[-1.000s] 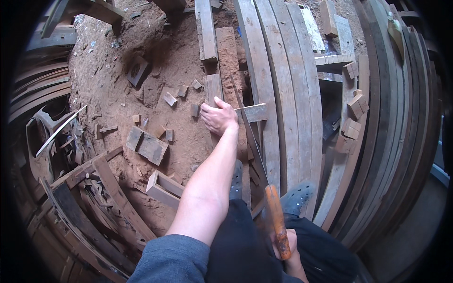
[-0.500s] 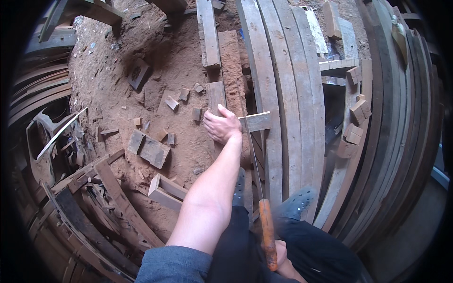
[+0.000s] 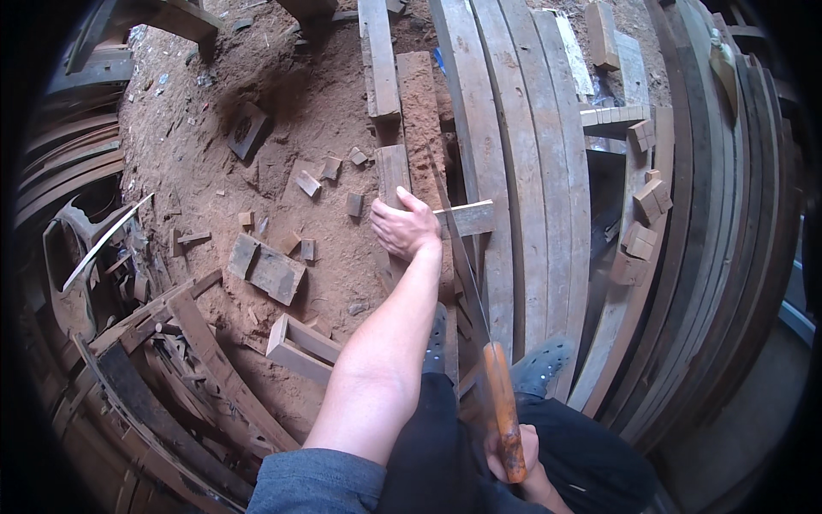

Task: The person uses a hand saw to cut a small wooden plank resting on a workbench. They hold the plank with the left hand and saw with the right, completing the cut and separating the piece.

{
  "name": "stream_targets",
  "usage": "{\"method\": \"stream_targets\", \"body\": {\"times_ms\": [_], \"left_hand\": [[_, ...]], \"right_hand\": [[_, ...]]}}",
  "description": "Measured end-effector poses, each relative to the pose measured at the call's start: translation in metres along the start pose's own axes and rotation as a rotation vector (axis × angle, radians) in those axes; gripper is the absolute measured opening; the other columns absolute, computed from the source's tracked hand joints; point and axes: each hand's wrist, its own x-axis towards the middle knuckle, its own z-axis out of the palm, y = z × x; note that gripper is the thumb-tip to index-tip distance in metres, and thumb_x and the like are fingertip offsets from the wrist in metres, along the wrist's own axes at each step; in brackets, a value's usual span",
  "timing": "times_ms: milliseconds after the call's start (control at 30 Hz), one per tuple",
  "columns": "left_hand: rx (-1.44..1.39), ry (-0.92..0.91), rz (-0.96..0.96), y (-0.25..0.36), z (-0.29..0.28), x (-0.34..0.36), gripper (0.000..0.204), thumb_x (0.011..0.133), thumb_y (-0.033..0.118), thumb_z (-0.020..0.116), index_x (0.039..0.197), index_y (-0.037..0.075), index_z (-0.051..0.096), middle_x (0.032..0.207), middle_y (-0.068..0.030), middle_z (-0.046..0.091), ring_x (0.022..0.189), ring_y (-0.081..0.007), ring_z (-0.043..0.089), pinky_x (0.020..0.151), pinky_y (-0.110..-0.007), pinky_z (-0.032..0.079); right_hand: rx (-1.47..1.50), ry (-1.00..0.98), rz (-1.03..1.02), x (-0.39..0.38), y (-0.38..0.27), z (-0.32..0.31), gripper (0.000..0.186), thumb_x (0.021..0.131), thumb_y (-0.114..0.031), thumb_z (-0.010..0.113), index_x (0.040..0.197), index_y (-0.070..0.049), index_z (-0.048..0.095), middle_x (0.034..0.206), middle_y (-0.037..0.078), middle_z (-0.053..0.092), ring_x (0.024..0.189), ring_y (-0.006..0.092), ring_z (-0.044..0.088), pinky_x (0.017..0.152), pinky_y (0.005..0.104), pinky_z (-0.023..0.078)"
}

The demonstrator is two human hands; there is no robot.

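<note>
Bare hands, two. The right hand (image 3: pixel 528 447) has its grip closed around the handle (image 3: pixel 503 411) of one handsaw; the handle is rounded, orange-brown and darkly worn at its near end. The saw's blade (image 3: pixel 473 287) is thin, dark and straight, extends toward the far side, and crosses one short crosspiece (image 3: pixel 473 219) just to the right of the left hand (image 3: pixel 405 224) (depth of cut, if any, cannot be told).

Crosspiece: flat, grey, weathered wood. Its right end overlaps the leftmost of four long wooden beams (image 3: pixel 521 128), set side by side; its left end is hidden by the left hand. The left hand lies palm down over one narrow board (image 3: pixel 394 167), thumb raised; whether its grip encloses the crosspiece cannot be told. One plank (image 3: pixel 421 111), coated with reddish, granular dust, lies between board and beams.

Loose stock: four small, squared blocks (image 3: pixel 331 168) lie on the rough brown dirt to the left of the board. One square piece (image 3: pixel 248 141) with a round recess lies farther left.

Container: one rectangular wooden frame (image 3: pixel 295 360) with upright walls sits to the left of the forearm; its contents cannot be made out.

Footwear: two perforated grey-blue clogs (image 3: pixel 544 364), near side.
</note>
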Motion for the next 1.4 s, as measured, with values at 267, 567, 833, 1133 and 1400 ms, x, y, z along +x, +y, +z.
{"method": "stream_targets", "body": {"times_ms": [267,567,833,1133,1400], "left_hand": [[0.011,-0.007,0.003,-0.001,0.001,0.000,0.045,0.088,0.042,0.050,0.109,0.002,0.047,0.105,-0.0182,0.055,0.101,-0.0338,0.054,0.085,-0.044,0.042],[-0.010,-0.007,-0.007,0.000,0.000,0.000,0.045,0.087,0.041,0.051,0.109,0.002,0.048,0.104,-0.0176,0.056,0.100,-0.0336,0.054,0.084,-0.044,0.042],[0.005,0.004,-0.008,-0.001,0.001,0.000,0.045,0.087,0.042,0.050,0.109,0.002,0.049,0.105,-0.0170,0.056,0.101,-0.0331,0.054,0.084,-0.045,0.042],[-0.013,0.017,0.003,-0.001,0.001,0.000,0.044,0.087,0.042,0.050,0.107,0.003,0.048,0.103,-0.0168,0.055,0.098,-0.0337,0.054,0.082,-0.045,0.042],[-0.003,0.004,-0.002,0.001,-0.001,0.000,0.043,0.087,0.041,0.051,0.107,0.003,0.048,0.101,-0.0169,0.055,0.097,-0.0336,0.054,0.081,-0.045,0.042]], "right_hand": [[0.036,0.006,-0.017,0.007,0.000,0.000,0.015,0.059,0.001,0.066,0.068,-0.004,0.054,0.056,0.008,0.055,0.047,0.0245,0.059,0.049,0.0294,0.047],[0.341,0.065,0.175,0.013,-0.024,-0.014,0.021,0.064,-0.003,0.074,0.067,-0.004,0.053,0.057,0.005,0.057,0.049,0.0159,0.059,0.051,0.0242,0.046],[0.610,0.223,0.170,0.018,-0.050,-0.044,0.026,0.061,0.007,0.072,0.063,-0.002,0.049,0.058,0.008,0.052,0.053,0.0188,0.055,0.055,0.0299,0.045],[0.962,0.141,0.152,0.023,-0.057,-0.064,0.032,0.059,0.012,0.056,0.077,-0.006,0.036,0.051,0.006,0.039,0.037,0.0189,0.036,0.041,0.0342,0.032],[1.085,0.235,0.329,0.037,-0.073,-0.074,0.032,0.056,0.015,0.055,0.077,-0.004,0.040,0.049,0.008,0.040,0.040,0.0193,0.040,0.044,0.0335,0.033]]}}
